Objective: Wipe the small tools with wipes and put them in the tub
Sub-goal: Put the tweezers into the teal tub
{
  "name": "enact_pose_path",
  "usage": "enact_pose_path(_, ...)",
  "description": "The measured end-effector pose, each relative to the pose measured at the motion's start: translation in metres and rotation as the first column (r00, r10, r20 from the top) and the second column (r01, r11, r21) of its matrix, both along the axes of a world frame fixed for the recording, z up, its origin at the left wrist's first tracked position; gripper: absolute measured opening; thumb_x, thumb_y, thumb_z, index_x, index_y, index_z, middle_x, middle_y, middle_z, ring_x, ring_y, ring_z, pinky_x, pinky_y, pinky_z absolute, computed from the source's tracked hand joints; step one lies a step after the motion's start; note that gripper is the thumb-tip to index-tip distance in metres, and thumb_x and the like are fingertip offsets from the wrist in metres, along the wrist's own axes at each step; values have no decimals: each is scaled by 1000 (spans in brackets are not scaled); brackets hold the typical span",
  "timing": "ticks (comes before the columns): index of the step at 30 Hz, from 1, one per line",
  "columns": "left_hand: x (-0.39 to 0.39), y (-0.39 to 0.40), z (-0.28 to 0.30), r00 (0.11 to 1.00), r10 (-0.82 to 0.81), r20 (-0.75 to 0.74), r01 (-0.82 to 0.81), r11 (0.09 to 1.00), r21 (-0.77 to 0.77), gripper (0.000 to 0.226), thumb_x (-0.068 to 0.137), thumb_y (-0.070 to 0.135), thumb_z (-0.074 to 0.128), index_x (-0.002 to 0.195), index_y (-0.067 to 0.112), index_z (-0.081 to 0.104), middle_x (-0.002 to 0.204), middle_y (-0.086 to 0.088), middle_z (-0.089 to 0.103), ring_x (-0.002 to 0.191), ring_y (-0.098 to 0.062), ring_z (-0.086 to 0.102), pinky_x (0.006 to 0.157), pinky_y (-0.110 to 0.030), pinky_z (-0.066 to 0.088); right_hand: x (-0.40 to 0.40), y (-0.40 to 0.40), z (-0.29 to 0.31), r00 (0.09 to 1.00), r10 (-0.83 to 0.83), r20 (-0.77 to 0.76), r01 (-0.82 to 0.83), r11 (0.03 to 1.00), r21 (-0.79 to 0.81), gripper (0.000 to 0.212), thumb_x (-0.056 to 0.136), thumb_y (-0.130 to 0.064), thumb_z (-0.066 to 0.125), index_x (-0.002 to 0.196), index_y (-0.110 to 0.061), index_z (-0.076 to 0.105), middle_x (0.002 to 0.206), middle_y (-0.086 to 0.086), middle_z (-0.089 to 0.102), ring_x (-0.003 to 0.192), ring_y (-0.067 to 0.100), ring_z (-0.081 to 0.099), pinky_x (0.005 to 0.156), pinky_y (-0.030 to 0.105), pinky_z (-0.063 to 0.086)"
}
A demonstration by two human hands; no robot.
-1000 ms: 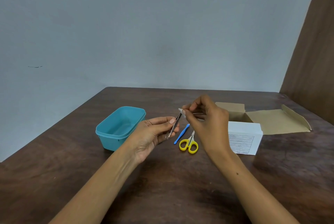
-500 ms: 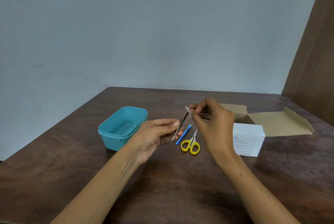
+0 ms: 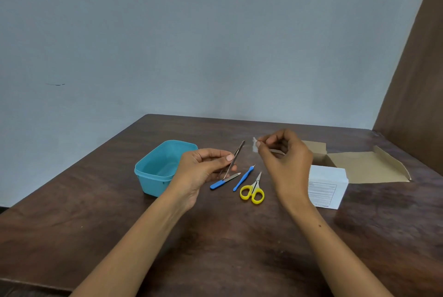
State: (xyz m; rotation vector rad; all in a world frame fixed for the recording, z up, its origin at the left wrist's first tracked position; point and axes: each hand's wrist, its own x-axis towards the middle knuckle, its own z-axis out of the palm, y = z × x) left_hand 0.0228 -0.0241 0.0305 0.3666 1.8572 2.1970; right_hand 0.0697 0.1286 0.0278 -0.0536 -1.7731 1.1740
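My left hand (image 3: 201, 169) pinches metal tweezers (image 3: 236, 157) near their lower end, tips slanting up and to the right. My right hand (image 3: 285, 155) holds a small white wipe (image 3: 254, 145) between thumb and fingertips, a short gap to the right of the tweezer tips. The teal tub (image 3: 155, 168) stands open just left of my left hand and looks empty. On the table between my hands lie a blue-handled blade tool (image 3: 224, 181), a thin blue-handled pick (image 3: 243, 178) and yellow-handled scissors (image 3: 253, 192).
A white box with printed label (image 3: 328, 186) and opened brown flaps (image 3: 366, 167) sits right of my right hand. The dark wooden table (image 3: 227, 248) meets a grey wall behind and a brown panel (image 3: 417, 81) at the right.
My right hand slid the wipe up the tweezers and off the tips, now apart to the right. The blue-handled blade tool has come into sight below my left hand.
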Motion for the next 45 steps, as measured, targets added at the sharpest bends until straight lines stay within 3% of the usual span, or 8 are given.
enact_pose_path(7,-4,-16,13,983,127,-131,-132,991,-29,15,76,3,72,90,-1,71,78,-12,73,66,-15,72,59,-19,57,-3,-18,-15,992,77,96,-99,964,247,24,78,-10,71,70,-19,50,69,-8,61,75,9,67,62,28,55)
enact_pose_path(12,-21,-49,32,932,217,-291,-263,956,-129,7,75,3,75,81,4,71,63,-4,72,61,-13,71,57,-17,56,-3,-25,-18,977,118,175,-178,907,383,22,80,-14,70,71,-21,51,73,-7,64,75,9,65,65,17,51)
enact_pose_path(16,-41,-71,39,885,238,-400,-378,869,-319,8,73,4,78,76,4,71,57,-3,70,54,-9,69,55,-16,56,-4,-23,-17,978,113,174,-176,900,399,26,80,-13,71,70,-25,50,74,-6,66,73,8,65,66,19,53)
enact_pose_path(23,-59,-78,29,923,149,-356,-358,674,-646,12,72,3,79,67,6,69,58,-7,69,47,-5,66,48,-12,52,-6,-22,-17,976,117,185,-188,884,429,33,79,-9,72,68,-30,48,74,-4,66,75,9,66,66,22,55)
enact_pose_path(28,-61,-72,18,917,107,-384,-369,596,-714,11,71,2,78,65,6,71,68,-15,72,67,-22,72,68,-29,59,-6,-20,-17,973,100,206,-185,875,447,31,78,-9,72,69,-27,49,75,-4,67,74,9,66,65,22,55)
enact_pose_path(38,-53,-60,9,842,55,-537,-486,508,-711,9,75,13,78,71,7,73,61,3,63,60,-6,60,56,-18,43,-7,-16,-17,975,94,204,-178,877,446,29,78,-7,69,68,-25,49,73,-8,66,73,8,65,66,26,55)
enact_pose_path(42,-44,-51,11,716,118,-688,-650,472,-596,13,80,19,72,74,7,71,72,0,66,73,-16,63,65,-28,47,-8,-15,-16,975,75,208,-163,879,448,28,79,-7,70,69,-25,50,75,-6,66,74,9,65,67,27,56)
enact_pose_path(45,-32,-36,16,621,117,-775,-705,516,-487,17,83,24,69,74,10,69,76,0,68,73,-15,62,67,-31,49,-7,-13,-15,976,50,211,-140,887,439,24,79,-9,70,69,-21,52,75,-5,67,74,10,64,66,28,56)
